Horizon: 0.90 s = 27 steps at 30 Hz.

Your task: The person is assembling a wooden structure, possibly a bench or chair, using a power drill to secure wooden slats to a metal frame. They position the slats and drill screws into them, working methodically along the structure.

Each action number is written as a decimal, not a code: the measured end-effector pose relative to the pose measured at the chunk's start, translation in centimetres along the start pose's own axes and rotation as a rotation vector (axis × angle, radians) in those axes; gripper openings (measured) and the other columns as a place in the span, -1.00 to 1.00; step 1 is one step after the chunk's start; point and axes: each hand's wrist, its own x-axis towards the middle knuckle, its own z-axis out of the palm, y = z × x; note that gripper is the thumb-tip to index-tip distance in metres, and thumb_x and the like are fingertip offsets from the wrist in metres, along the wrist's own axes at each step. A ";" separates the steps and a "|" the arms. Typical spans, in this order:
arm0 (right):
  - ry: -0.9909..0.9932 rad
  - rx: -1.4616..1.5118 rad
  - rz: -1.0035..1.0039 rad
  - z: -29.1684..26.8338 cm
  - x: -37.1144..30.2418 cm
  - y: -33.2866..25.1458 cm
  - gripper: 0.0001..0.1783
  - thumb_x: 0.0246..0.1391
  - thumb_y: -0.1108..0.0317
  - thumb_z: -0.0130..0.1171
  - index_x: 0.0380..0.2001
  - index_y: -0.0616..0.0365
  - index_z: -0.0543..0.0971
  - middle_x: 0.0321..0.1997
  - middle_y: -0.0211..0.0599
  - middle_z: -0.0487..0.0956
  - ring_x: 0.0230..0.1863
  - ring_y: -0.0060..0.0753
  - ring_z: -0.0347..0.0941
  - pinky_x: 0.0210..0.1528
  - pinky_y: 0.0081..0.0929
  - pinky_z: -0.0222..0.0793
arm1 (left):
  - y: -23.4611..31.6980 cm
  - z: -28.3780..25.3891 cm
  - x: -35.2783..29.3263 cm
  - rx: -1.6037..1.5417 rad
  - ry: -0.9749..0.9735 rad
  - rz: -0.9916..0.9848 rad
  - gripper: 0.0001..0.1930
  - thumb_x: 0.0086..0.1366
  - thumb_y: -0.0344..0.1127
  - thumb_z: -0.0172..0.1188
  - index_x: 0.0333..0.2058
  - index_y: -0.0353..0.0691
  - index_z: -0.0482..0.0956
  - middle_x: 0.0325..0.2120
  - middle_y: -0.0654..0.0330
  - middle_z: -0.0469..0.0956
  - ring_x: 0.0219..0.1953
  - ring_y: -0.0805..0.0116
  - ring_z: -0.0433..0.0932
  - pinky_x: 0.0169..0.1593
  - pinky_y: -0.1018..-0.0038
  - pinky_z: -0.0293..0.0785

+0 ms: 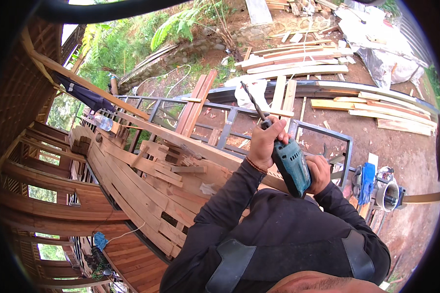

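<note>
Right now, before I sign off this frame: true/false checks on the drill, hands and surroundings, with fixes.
1. The left hand grips the drill near its bit end. True.
2. The right hand is off the drill. False: it holds it too.
3. The bit points at the person's chest. False: it points away.
4. A blue cloth hangs right of the drill. True.
5. The beaded bracelet is on the right wrist. False: left.

Loose wood pieces (156,171) (scattered) lie on plank floor (127,188).
</note>
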 end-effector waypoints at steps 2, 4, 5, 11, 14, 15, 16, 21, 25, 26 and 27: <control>0.024 -0.031 -0.024 0.1 -0.2 0.2 -0.36 -0.34 0.19 0.43 -0.11 0.24 0.52 -0.14 -0.09 0.57 -0.19 0.02 0.54 -0.13 -0.11 0.40 | 0.1 0.6 -0.4 0.035 -0.018 0.011 -0.80 0.43 -0.27 0.24 -0.39 -0.06 0.43 -0.59 0.40 0.37 -0.49 0.47 0.50 -0.03 0.33 0.52; 0.058 -0.050 -0.046 0.4 -0.4 0.3 -0.37 -0.30 0.20 0.41 -0.09 0.24 0.52 -0.15 -0.09 0.57 -0.19 0.01 0.55 -0.14 -0.12 0.40 | 0.2 1.0 -0.8 0.050 -0.056 0.031 -0.80 0.42 -0.26 0.25 -0.37 -0.07 0.43 -0.60 0.40 0.37 -0.49 0.46 0.50 -0.02 0.32 0.52; 0.058 -0.047 -0.049 0.4 -0.5 0.3 -0.34 -0.31 0.19 0.43 -0.07 0.24 0.51 -0.14 -0.09 0.57 -0.18 0.01 0.54 -0.12 -0.12 0.39 | 0.3 1.1 -0.9 0.058 -0.076 0.040 -0.80 0.42 -0.26 0.26 -0.36 -0.08 0.43 -0.60 0.40 0.37 -0.49 0.46 0.51 -0.02 0.32 0.52; -0.111 0.038 0.003 -0.8 -0.1 -0.4 -0.12 -0.45 0.13 0.54 0.04 0.22 0.45 -0.05 -0.08 0.56 -0.08 0.03 0.53 0.02 -0.08 0.34 | 0.2 0.5 -1.1 0.169 -0.245 0.048 -0.80 0.40 -0.28 0.25 -0.36 -0.12 0.41 -0.63 0.35 0.41 -0.52 0.44 0.52 -0.04 0.31 0.54; -0.169 0.108 0.004 -0.4 -0.8 0.5 -0.02 -0.52 0.10 0.58 0.08 0.21 0.43 0.00 -0.06 0.55 -0.05 0.04 0.52 0.07 -0.06 0.32 | 0.3 0.8 -1.5 0.187 -0.247 0.036 -0.80 0.39 -0.28 0.25 -0.36 -0.12 0.40 -0.64 0.34 0.41 -0.54 0.44 0.51 -0.06 0.30 0.54; -0.155 0.128 0.007 -0.3 -1.0 0.8 -0.01 -0.53 0.09 0.58 0.08 0.21 0.43 0.00 -0.06 0.55 -0.04 0.05 0.52 0.08 -0.06 0.31 | 0.2 0.8 -1.5 0.184 -0.244 0.039 -0.80 0.39 -0.28 0.25 -0.36 -0.12 0.40 -0.64 0.34 0.40 -0.54 0.44 0.51 -0.06 0.30 0.55; -0.140 0.149 0.009 -0.3 -1.1 0.9 0.00 -0.54 0.08 0.59 0.08 0.21 0.43 0.01 -0.06 0.55 -0.04 0.05 0.52 0.09 -0.06 0.31 | 0.1 0.7 -1.5 0.159 -0.221 0.042 -0.80 0.40 -0.28 0.25 -0.37 -0.12 0.40 -0.64 0.35 0.40 -0.54 0.44 0.51 -0.06 0.30 0.54; -0.103 0.036 -0.014 -1.2 -0.4 0.3 -0.09 -0.56 0.05 0.58 -0.03 0.18 0.47 -0.05 -0.11 0.56 -0.08 -0.02 0.53 0.06 -0.09 0.31 | -0.5 0.1 -1.6 0.058 -0.168 0.042 -0.79 0.41 -0.29 0.24 -0.37 -0.10 0.39 -0.66 0.37 0.37 -0.54 0.45 0.49 -0.03 0.30 0.52; -0.156 0.010 -0.046 -0.9 -0.6 0.7 -0.24 -0.54 0.06 0.53 -0.17 0.19 0.53 -0.18 -0.17 0.58 -0.20 -0.11 0.54 -0.01 -0.14 0.31 | -0.3 0.5 -2.0 0.091 -0.200 0.048 -0.78 0.40 -0.29 0.25 -0.39 -0.11 0.39 -0.66 0.37 0.38 -0.56 0.46 0.48 -0.05 0.32 0.52; -0.146 0.011 -0.054 -0.9 -0.6 0.7 -0.26 -0.54 0.07 0.51 -0.19 0.19 0.53 -0.20 -0.18 0.58 -0.22 -0.12 0.53 -0.03 -0.14 0.31 | -0.3 0.7 -2.1 0.085 -0.202 0.044 -0.77 0.39 -0.30 0.28 -0.40 -0.11 0.40 -0.66 0.37 0.39 -0.56 0.46 0.48 -0.06 0.35 0.52; -0.136 0.011 -0.064 -0.9 -0.5 0.7 -0.28 -0.53 0.08 0.50 -0.20 0.20 0.54 -0.23 -0.19 0.57 -0.24 -0.12 0.53 -0.04 -0.14 0.31 | -0.2 0.9 -2.2 0.079 -0.204 0.040 -0.77 0.38 -0.31 0.30 -0.42 -0.11 0.41 -0.66 0.36 0.40 -0.57 0.47 0.49 -0.08 0.37 0.53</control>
